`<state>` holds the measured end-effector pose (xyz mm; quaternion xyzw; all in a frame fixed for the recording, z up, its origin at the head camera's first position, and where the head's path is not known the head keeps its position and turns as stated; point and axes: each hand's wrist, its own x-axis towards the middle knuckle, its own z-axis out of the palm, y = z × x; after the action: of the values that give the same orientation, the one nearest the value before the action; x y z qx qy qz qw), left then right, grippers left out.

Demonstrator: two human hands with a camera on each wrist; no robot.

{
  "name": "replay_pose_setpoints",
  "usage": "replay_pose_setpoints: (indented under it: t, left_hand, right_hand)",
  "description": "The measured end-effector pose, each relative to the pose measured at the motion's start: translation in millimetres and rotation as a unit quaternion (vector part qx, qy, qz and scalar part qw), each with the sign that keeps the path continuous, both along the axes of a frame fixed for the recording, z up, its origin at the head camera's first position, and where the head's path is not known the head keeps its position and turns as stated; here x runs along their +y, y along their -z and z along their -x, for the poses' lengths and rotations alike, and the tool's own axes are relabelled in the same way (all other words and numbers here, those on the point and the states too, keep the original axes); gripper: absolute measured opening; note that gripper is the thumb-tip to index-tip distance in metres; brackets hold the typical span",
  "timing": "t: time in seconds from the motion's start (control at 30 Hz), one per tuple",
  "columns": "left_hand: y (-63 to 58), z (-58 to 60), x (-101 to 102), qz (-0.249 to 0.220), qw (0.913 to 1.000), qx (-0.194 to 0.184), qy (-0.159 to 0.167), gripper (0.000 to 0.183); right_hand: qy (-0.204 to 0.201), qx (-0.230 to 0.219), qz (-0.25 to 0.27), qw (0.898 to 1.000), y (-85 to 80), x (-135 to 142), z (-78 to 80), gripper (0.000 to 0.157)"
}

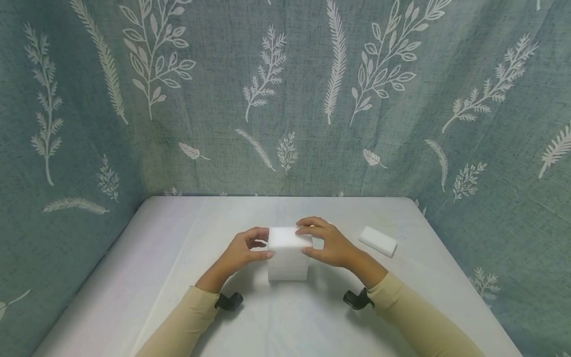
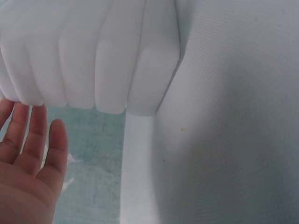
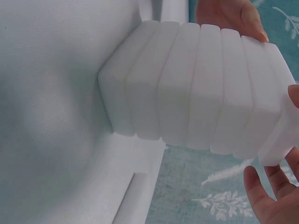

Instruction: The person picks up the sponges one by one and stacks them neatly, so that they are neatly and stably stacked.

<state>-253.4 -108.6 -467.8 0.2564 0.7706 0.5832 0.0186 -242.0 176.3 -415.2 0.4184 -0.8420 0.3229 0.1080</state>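
A stack of several white foam sponge blocks (image 1: 287, 267) stands upright on the white table. In the right wrist view, the top block (image 3: 278, 142) sits slightly askew on the others. My right hand (image 1: 332, 244) holds this top block at its right side, thumb at the front and fingers toward the back. At the stack's left side is my left hand (image 1: 243, 249), its thumb at the front corner near the top. Its fingers (image 2: 35, 135) reach fairly straight to the far side of the upper blocks in the left wrist view.
One loose white block (image 1: 378, 241) lies flat on the table, to the right of the stack and beyond my right forearm. Green leaf-patterned cloth (image 1: 303, 99) hangs behind the table (image 1: 178, 277) and along both sides.
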Motion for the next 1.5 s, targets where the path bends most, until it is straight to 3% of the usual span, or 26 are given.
replay_pose_setpoints:
  t: [0.63, 0.83, 1.07, 1.23, 1.37, 1.5]
  left_hand:
    - [-2.2, -0.6, -2.2, -0.004, 0.9999, -0.016, 0.004, 0.053]
    - [-0.4, -1.7, -2.4, -0.005, 0.9998, -0.017, 0.006, 0.057]
    - [-1.5, -1.8, -0.6, -0.007, 1.0000, -0.005, 0.005, 0.063]
    - [-4.6, -2.6, 1.1, -0.008, 0.9999, 0.008, 0.003, 0.072]
    - [-22.7, -13.8, 4.5, -0.012, 0.9999, 0.000, 0.002, 0.068]
    - [-35.3, -21.7, 7.7, -0.016, 0.9998, -0.007, 0.005, 0.069]
  right_hand:
    - [-0.001, -0.013, -0.010, 1.000, 2.1, -2.6, 1.6, 0.038]
    - [-0.003, -0.022, -0.015, 1.000, 2.8, -2.9, 1.1, 0.046]
    - [0.007, -0.055, -0.018, 0.998, 2.0, -2.4, 2.5, 0.058]
    - [0.007, -0.095, 0.017, 0.995, 1.4, 1.1, 6.6, 0.065]
    - [0.015, -0.119, 0.029, 0.992, 5.4, 6.5, 11.3, 0.064]
    - [0.010, -0.121, 0.050, 0.991, 10.5, 15.5, 16.2, 0.047]
